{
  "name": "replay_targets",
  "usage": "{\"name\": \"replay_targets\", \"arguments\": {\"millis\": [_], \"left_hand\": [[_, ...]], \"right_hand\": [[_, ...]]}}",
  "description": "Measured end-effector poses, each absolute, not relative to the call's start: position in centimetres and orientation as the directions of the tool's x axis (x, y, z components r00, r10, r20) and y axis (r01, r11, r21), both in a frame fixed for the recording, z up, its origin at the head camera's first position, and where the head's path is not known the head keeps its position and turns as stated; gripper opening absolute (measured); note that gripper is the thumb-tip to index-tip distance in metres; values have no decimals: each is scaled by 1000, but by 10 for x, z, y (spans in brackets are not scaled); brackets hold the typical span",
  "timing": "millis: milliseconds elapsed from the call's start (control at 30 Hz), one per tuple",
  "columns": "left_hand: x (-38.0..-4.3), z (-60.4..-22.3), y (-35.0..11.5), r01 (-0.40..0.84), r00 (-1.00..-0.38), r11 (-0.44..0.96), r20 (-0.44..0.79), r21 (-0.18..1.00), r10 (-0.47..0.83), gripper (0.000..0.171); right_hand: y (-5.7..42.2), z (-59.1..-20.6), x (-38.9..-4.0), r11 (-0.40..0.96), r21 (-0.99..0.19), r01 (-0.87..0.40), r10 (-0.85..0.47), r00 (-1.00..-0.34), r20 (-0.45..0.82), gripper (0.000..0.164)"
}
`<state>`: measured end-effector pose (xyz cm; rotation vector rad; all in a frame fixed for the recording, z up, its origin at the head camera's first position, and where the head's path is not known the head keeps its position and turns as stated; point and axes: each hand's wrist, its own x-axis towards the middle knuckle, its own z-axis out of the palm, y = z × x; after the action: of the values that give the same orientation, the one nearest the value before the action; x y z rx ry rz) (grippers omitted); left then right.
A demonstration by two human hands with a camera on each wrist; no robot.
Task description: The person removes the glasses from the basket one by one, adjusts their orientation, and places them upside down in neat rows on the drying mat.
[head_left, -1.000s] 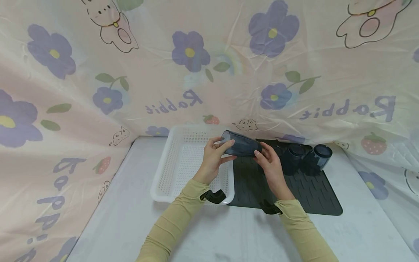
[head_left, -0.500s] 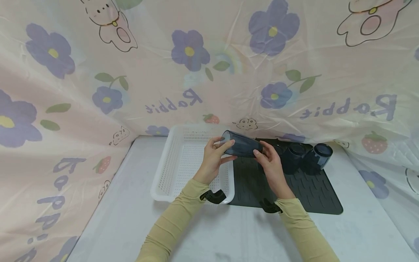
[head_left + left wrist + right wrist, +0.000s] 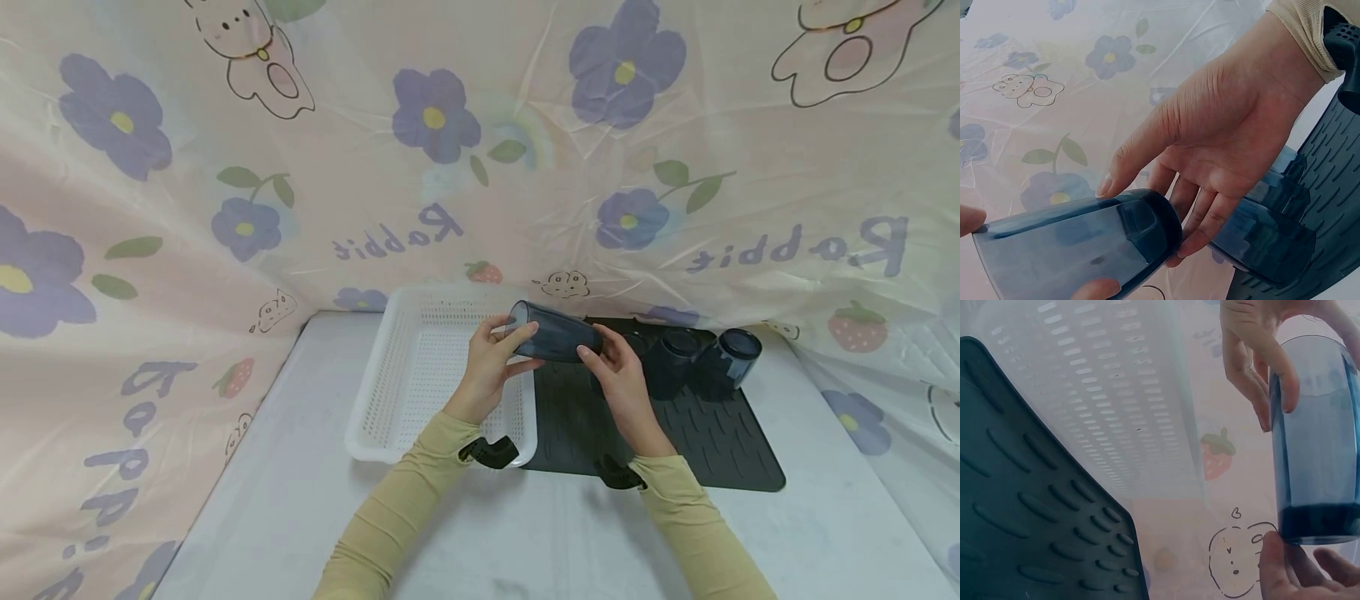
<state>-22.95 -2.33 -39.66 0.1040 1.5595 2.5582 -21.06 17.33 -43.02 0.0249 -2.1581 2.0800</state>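
Note:
A dark blue-grey clear drinking glass [image 3: 558,335] is held in the air between both hands, lying nearly level with its mouth to the left. My left hand [image 3: 483,367] grips it near the rim, thumb on the near side. My right hand [image 3: 624,379] pinches the thick base with thumb and fingers. The left wrist view shows the base of this glass [image 3: 1079,247] and the right hand [image 3: 1216,131] around it. In the right wrist view, the left hand [image 3: 1260,347] is at the rim of the glass [image 3: 1319,450]. No contents are visible in it.
Beneath the left hand stands a white perforated plastic basket [image 3: 367,417]. To its right lies a black ridged drying mat [image 3: 723,450]. Several similar dark glasses [image 3: 726,362] stand upside down along its back, partly hidden by the right hand. A printed curtain [image 3: 517,200] hangs behind the white table [image 3: 285,500].
My right thumb has slid slightly left along the glass near its base. The glass and my left hand stay almost where they were.

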Motion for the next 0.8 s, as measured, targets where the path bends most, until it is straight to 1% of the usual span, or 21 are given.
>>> {"name": "replay_targets", "arguments": {"millis": [333, 600, 800], "left_hand": [[-230, -400, -23, -108, -988, -470, -42, 876, 149, 68], [-230, -401, -25, -109, -985, -486, -29, 867, 169, 68], [-229, -402, -27, -115, -982, -494, -24, 862, 187, 68]], "right_hand": [[172, -431, -211, 51, -991, -121, 102, -987, 126, 64], [171, -432, -212, 63, -987, -151, 141, -977, 158, 62], [171, -431, -212, 65, -987, -149, 153, -976, 157, 62]]}}
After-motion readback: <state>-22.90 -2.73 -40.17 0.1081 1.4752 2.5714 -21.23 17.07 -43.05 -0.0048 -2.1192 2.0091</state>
